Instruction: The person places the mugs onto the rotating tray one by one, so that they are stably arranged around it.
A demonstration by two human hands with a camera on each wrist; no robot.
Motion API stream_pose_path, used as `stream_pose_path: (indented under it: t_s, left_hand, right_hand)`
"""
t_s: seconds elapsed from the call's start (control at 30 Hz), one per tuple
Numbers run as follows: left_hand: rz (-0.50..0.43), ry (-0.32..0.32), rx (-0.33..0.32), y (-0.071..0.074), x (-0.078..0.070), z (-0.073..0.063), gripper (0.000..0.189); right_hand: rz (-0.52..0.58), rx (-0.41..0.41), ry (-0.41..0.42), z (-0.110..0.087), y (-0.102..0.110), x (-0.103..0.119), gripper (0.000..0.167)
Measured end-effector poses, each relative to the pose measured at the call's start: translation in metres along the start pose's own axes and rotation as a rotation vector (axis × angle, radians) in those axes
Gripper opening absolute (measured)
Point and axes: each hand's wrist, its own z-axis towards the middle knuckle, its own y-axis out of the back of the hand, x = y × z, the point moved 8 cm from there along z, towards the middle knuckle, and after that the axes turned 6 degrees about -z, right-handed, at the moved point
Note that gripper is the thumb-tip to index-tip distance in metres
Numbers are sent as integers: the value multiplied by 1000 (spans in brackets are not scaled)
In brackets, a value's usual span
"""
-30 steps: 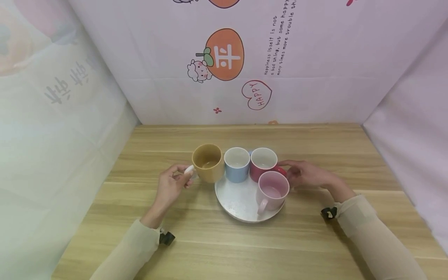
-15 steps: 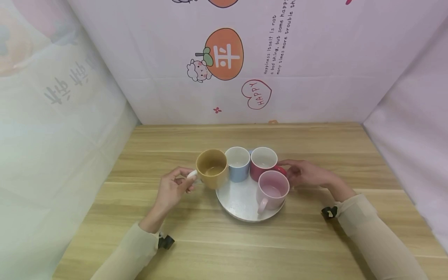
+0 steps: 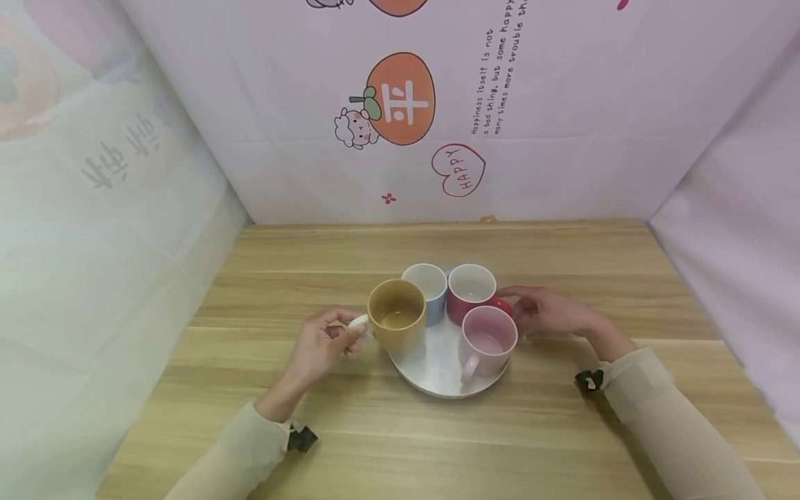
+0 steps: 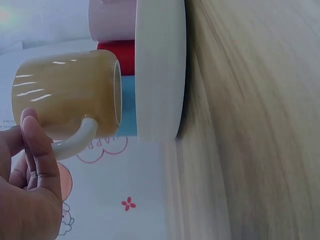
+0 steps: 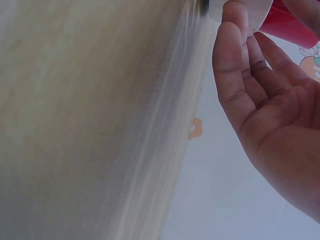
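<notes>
My left hand (image 3: 321, 347) pinches the white handle of a yellow mug (image 3: 400, 330). In the left wrist view, a narrow gap separates the mug's base from the round white tray (image 4: 160, 75). A pale blue mug (image 3: 437, 312), a red mug (image 3: 458, 307) and a pink mug (image 3: 490, 357) stand upright on that tray. The yellow mug partly covers the blue one in the head view. At the tray's right edge, my right hand (image 3: 556, 311) reaches beside the red mug's handle. Its fingertips touch the tray's side in the right wrist view, and the fingers look relaxed.
The wooden table (image 3: 400, 451) extends around the tray. White cloth with printed cartoons (image 3: 400, 97) hangs behind it, and more cloth closes off both sides. Each wrist carries a small black mount (image 3: 587, 380).
My left hand has brought the yellow mug rightward and toward me, from the tray's left edge to over its left part. The right hand and the other mugs have stayed put.
</notes>
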Motion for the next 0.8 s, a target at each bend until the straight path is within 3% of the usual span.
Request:
stream_pose_path:
  t_s: [0.4,0.8]
  left_hand:
    - [-40,30,98,-31,6,0,15]
    - [-57,94,106,-46,24,4,16]
  right_hand:
    - [-9,3,19,1,-1,-2,71]
    - [6,14,7,2,-2,-2,72]
